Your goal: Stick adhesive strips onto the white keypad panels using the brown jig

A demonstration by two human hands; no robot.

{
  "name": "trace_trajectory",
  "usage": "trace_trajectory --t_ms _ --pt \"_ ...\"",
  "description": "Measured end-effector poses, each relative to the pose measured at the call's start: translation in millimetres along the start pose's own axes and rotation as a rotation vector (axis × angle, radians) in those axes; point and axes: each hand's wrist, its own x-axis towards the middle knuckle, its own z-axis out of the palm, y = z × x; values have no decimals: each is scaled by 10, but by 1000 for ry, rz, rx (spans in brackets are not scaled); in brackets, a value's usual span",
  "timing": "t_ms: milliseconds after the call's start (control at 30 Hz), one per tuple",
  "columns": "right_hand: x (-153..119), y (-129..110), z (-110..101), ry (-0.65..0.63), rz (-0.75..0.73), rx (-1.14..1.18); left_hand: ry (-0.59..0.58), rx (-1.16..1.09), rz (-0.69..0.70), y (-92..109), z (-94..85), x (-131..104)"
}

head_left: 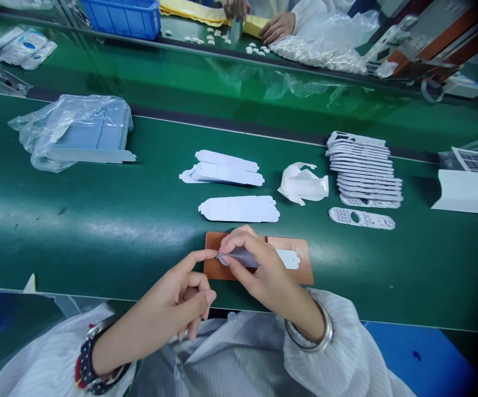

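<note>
A brown flat fixture [303, 273] lies on the green bench before me. In its recess rests a thin white strip [289, 259] with a notched end. My right hand [259, 259] is over the fixture, thumb and forefinger pinching the left end of a thin greyish film strip [245, 257]. The rest of that film runs under my fingers, partly hidden. My left hand [191, 289] reaches in from the left with the forefinger stretched out, its tip at the film's pinched end. Its other fingers are loosely bent and hold nothing.
Beyond the fixture lie two piles of white strips [239, 209] and a crumpled white paper [305, 184]. Printed remote-shaped panels [365, 171] are stacked at right, near a white box [468, 190]. A bagged stack of bluish sheets [94, 129] is at left. A co-worker's hands [278, 27] show across the bench.
</note>
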Motion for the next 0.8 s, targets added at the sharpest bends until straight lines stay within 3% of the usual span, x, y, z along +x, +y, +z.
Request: trace_trajectory --t_ms 300,433,633,800 --pt "-19 31 12 20 -45 -23 2 -15 -5 47 1 11" --pt "-65 96 76 75 -142 -70 -29 -55 -3 42 -17 0" --pt "-82 112 93 103 -410 -276 -47 -46 -2 38 -54 5" --pt "-129 127 81 116 -433 -364 -59 -88 26 47 -59 18"
